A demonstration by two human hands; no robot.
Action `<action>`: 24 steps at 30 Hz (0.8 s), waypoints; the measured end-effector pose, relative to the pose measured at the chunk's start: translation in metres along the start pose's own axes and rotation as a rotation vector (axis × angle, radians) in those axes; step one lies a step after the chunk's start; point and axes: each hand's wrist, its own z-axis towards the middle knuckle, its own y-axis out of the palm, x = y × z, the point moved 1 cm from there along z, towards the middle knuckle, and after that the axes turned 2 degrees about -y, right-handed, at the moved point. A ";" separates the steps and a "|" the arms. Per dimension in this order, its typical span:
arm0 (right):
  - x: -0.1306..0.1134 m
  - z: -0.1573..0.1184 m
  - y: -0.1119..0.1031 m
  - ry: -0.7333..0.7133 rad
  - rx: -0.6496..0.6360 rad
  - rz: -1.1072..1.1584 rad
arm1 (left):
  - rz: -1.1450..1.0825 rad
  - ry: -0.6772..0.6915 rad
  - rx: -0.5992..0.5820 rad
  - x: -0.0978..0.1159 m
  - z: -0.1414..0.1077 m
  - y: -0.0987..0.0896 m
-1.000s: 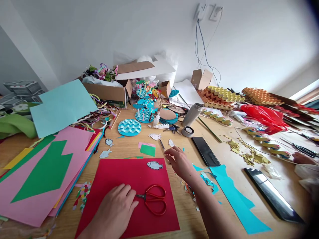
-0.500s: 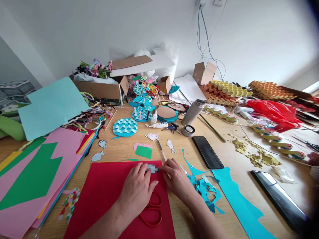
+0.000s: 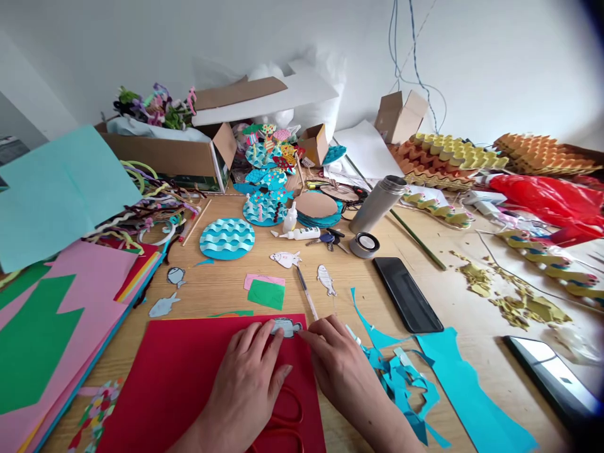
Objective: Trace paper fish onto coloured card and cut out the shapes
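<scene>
A small grey-blue paper fish (image 3: 285,327) with dark outlines lies near the top right edge of a red sheet (image 3: 179,371). My left hand (image 3: 248,377) rests flat on the red sheet, its fingertips over the fish's left end and the thumb spread away. My right hand (image 3: 337,355) has curled fingers, with the tips pinched at the fish's tail. Beneath my left hand, scissors with red handles (image 3: 287,406) lie on the sheet, their blades hidden. A pen (image 3: 306,290) lies just beyond my right hand.
White paper fish (image 3: 325,280) and blue paper fish (image 3: 164,305) lie around the red sheet. Blue paper scraps (image 3: 406,384) and a phone (image 3: 408,294) are at right. Coloured sheets (image 3: 42,340) cover the left. A metal flask (image 3: 379,202) and glue bottle (image 3: 302,233) stand farther back.
The view has shifted slightly, so the table things appear spread outward. Both hands stay at the paper fish in nearly the same pose.
</scene>
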 end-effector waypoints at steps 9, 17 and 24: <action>0.001 0.001 0.001 -0.017 0.013 -0.007 | 0.030 0.038 -0.024 -0.003 0.002 -0.001; 0.002 0.001 0.006 -0.002 -0.017 0.015 | -0.010 -0.014 0.005 -0.002 0.002 -0.001; 0.002 0.000 0.006 -0.004 -0.033 0.035 | -0.008 -0.024 -0.004 -0.001 0.003 -0.003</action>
